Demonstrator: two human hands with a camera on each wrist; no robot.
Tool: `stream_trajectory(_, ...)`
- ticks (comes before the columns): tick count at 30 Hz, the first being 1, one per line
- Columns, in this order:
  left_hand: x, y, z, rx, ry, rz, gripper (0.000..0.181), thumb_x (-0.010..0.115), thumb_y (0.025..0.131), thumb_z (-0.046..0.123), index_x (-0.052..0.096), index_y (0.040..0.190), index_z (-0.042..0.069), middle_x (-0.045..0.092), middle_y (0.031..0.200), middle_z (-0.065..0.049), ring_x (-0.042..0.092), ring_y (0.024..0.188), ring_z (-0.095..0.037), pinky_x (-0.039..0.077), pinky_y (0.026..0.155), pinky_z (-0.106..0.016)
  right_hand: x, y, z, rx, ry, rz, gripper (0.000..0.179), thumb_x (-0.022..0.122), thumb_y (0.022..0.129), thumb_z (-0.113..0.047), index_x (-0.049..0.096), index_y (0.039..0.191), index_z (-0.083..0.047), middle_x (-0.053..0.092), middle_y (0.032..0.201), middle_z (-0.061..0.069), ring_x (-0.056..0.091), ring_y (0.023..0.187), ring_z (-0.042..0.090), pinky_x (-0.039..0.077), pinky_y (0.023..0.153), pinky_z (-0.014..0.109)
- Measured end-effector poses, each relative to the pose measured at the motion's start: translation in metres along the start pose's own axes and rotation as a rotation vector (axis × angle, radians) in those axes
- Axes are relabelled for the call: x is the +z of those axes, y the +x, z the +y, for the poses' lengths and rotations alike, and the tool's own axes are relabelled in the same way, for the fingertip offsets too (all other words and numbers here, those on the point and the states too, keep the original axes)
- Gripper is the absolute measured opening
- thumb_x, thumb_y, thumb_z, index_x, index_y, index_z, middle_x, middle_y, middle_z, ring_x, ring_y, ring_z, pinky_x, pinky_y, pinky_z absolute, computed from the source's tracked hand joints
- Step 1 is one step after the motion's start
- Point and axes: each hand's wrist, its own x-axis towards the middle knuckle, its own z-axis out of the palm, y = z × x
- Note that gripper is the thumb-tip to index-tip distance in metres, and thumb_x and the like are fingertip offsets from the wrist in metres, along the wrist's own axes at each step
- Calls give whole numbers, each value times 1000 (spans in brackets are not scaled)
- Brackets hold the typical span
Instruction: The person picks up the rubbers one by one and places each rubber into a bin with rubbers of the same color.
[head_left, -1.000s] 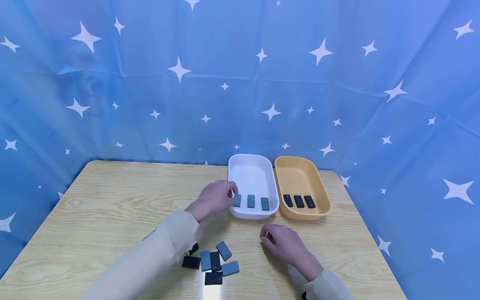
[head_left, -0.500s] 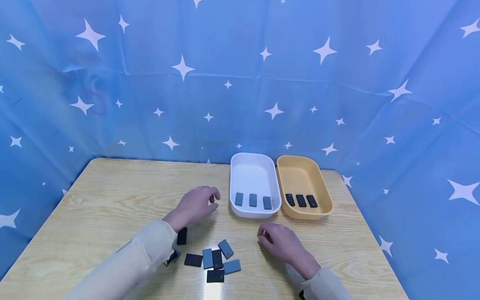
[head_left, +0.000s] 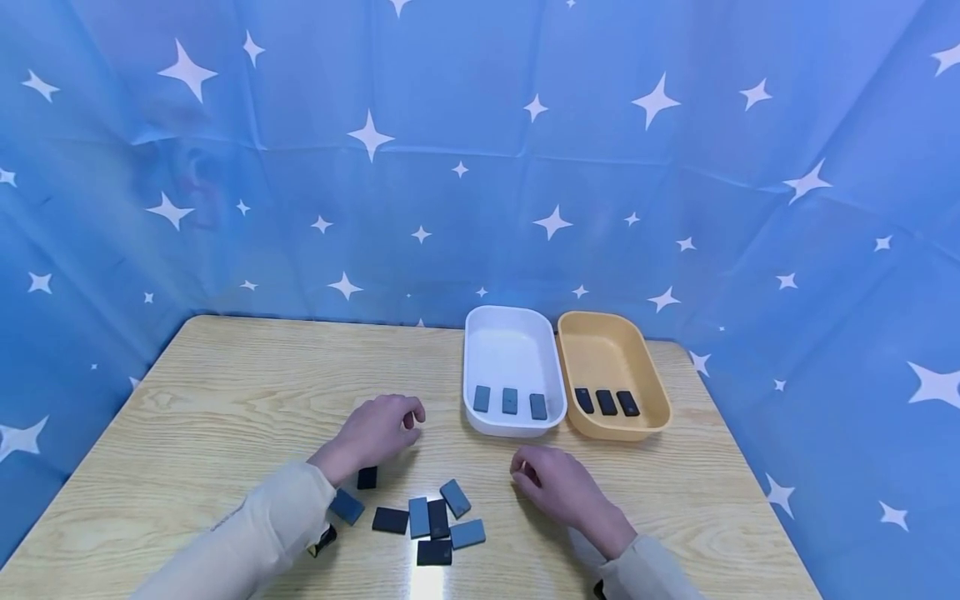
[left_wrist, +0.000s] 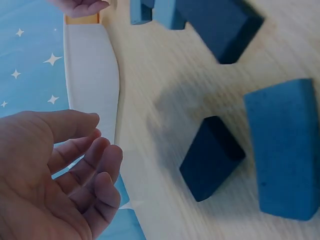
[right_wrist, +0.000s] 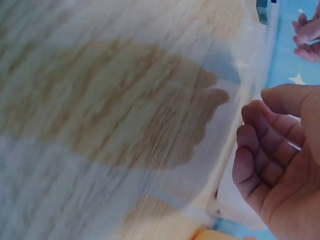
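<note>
My left hand [head_left: 377,431] hovers over the table left of the white tray [head_left: 513,431], its fingers loosely curled around nothing. Below its wrist, a black block [head_left: 367,477] and a blue block [head_left: 347,506] lie on the wood; the left wrist view shows this black block [left_wrist: 212,159] close to the hand. In front of the trays, my right hand [head_left: 562,487] stays low with bent, empty fingers. Between the arms lies a loose group of flat rectangular pieces, including a blue block [head_left: 455,498] and a black block [head_left: 434,552].
Three blue-grey blocks [head_left: 510,401] form a row at the near end of the white tray. The orange tray [head_left: 615,433] beside it holds three black blocks [head_left: 606,402]. A starry blue curtain [head_left: 420,167] hangs behind the table. The left sleeve partly covers a small black-and-yellow item [head_left: 322,542].
My left hand has drawn back from the white tray, where its fingers were at the leftmost blue-grey block, moving left and nearer. That block stays in the tray. The right hand has barely moved.
</note>
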Motion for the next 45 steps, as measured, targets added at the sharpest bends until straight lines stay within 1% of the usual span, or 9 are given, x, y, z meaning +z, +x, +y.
stream_trajectory(6, 3, -6, -3, -10, 3, 0, 11, 68, 88, 18, 70, 99, 16, 61, 81, 6, 50, 67, -10, 41, 61, -29, 1, 1, -3, -23, -2, 9, 7, 66, 91, -25, 65, 89, -19, 55, 72, -14, 46, 62, 0, 38, 56, 20)
stream_trajectory(12, 4, -10, -7, -24, -15, -3, 10, 67, 89, 18, 70, 98, 15, 62, 81, 5, 50, 67, -10, 42, 61, -30, 1, 3, -6, -16, 9, -18, 6, 66, 91, -25, 65, 91, -20, 56, 74, -13, 47, 63, 0, 39, 57, 20)
stream_trajectory(17, 7, -11, -12, -25, -16, 7, 8, 68, 88, 19, 70, 96, 17, 61, 79, 7, 49, 66, -9, 41, 61, -29, 2, 6, -9, -13, 22, -41, 4, 67, 91, -26, 65, 92, -23, 58, 76, -13, 48, 65, 1, 40, 58, 20)
stream_trajectory(27, 9, -14, -16, -51, -7, 15, 7, 68, 88, 19, 70, 95, 18, 60, 79, 8, 49, 66, -9, 41, 60, -29, 5, 9, -20, -62, 1, -17, 5, 66, 90, -26, 66, 93, -22, 59, 77, -13, 48, 66, 0, 41, 60, 21)
stream_trajectory(32, 7, -17, -19, -65, -26, 11, 8, 68, 88, 19, 69, 96, 17, 60, 79, 8, 49, 66, -10, 40, 60, -29, 7, 11, -27, -91, -10, -21, 6, 66, 90, -24, 66, 95, -21, 59, 78, -13, 48, 66, 0, 42, 61, 21)
stream_trajectory(35, 6, -18, -21, -69, -37, 12, 9, 67, 88, 18, 70, 97, 16, 61, 80, 7, 50, 67, -9, 41, 61, -29, 10, 13, -31, -103, -14, -38, 12, 66, 90, -26, 66, 100, -20, 60, 81, -12, 49, 69, 0, 43, 63, 21)
stream_trajectory(38, 7, -20, -23, -76, -48, 13, 10, 66, 88, 17, 70, 98, 16, 62, 81, 7, 50, 67, -9, 42, 61, -29, 13, 13, -36, -132, -30, -64, 21, 67, 90, -28, 66, 109, -19, 61, 84, -11, 50, 72, 0, 45, 65, 22)
stream_trajectory(41, 7, -22, -24, -80, -57, 13, 10, 66, 88, 16, 70, 97, 15, 62, 80, 7, 50, 67, -9, 41, 61, -29, 14, 13, -42, -158, -47, -103, 33, 68, 90, -32, 64, 119, -18, 61, 88, -10, 51, 74, 0, 46, 67, 22)
stream_trajectory(45, 7, -23, -25, -94, -56, 16, 9, 66, 88, 16, 70, 96, 17, 62, 80, 7, 50, 67, -9, 41, 60, -28, 13, 14, -51, -173, -46, -148, 46, 69, 88, -41, 60, 129, -21, 60, 97, -8, 50, 78, 0, 46, 69, 22)
